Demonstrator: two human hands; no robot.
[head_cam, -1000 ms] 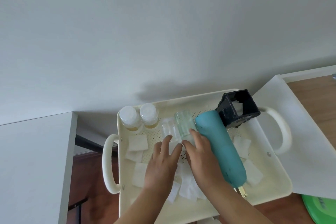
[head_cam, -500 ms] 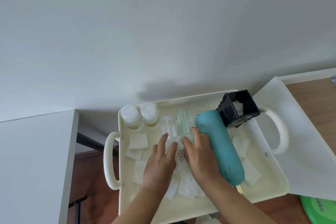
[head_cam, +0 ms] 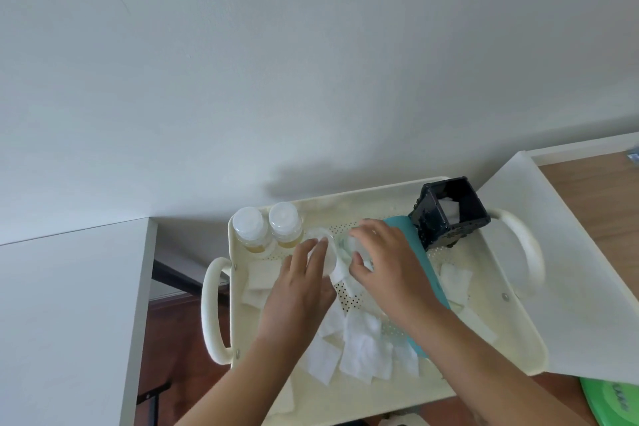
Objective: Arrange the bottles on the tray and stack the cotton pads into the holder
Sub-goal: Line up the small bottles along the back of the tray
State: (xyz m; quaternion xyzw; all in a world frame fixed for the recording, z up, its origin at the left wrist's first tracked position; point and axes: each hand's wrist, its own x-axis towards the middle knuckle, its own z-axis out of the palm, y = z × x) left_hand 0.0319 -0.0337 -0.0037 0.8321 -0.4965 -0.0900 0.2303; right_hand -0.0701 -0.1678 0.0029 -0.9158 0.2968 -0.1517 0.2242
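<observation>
A cream perforated tray (head_cam: 511, 339) with two handles holds everything. Two white-capped bottles of yellow liquid (head_cam: 266, 230) stand upright in its back left corner. Just right of them my left hand (head_cam: 297, 290) grips a small clear bottle (head_cam: 323, 251), and my right hand (head_cam: 390, 270) curls around a second, greenish clear bottle (head_cam: 347, 247). A teal bottle (head_cam: 427, 273) lies on its side under my right wrist. The black square holder (head_cam: 449, 218) stands tilted at the back right with a pad inside. Several white cotton pads (head_cam: 363, 346) lie scattered over the tray floor.
A white cabinet top (head_cam: 69, 304) is at the left, with a dark gap and wooden floor between it and the tray. A white panel (head_cam: 581, 287) and a wooden surface (head_cam: 605, 204) are at the right. A green object (head_cam: 615, 401) shows at the bottom right.
Both hands have slid toward the back of the tray with the two clear bottles, nearer the capped bottles. My right hand now covers more of the teal bottle.
</observation>
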